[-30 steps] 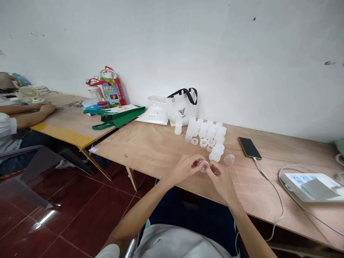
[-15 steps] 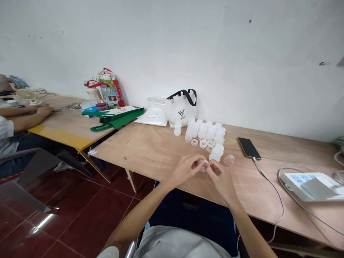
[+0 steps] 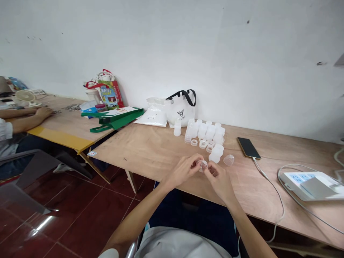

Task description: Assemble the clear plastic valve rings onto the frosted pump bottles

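My left hand (image 3: 189, 166) and my right hand (image 3: 217, 176) meet near the table's front edge, fingers closed around a small translucent plastic ring (image 3: 203, 163). My fingers hide part of it, and whether anything sits inside it I cannot make out. Just beyond my right hand, a translucent white plastic bottle (image 3: 216, 154) lies on the table, with a clear domed cap (image 3: 229, 159) to its right. Several loose white rings (image 3: 202, 144) lie behind my hands. Farther back, several similar bottles (image 3: 210, 132) stand close together beside a stack of clear caps (image 3: 189, 132).
One bottle (image 3: 177, 128) stands apart before a white bag (image 3: 179, 107) and a plastic pouch (image 3: 153, 116). Rightward lie a charging phone (image 3: 248, 148), a cable, and a white box (image 3: 309, 184). A green bag (image 3: 118, 120) and another person's hand (image 3: 44, 113) are at the left.
My fingers have shifted slightly around the ring, and more of its round top shows. Both hands stay at the same spot; the view has moved a little.
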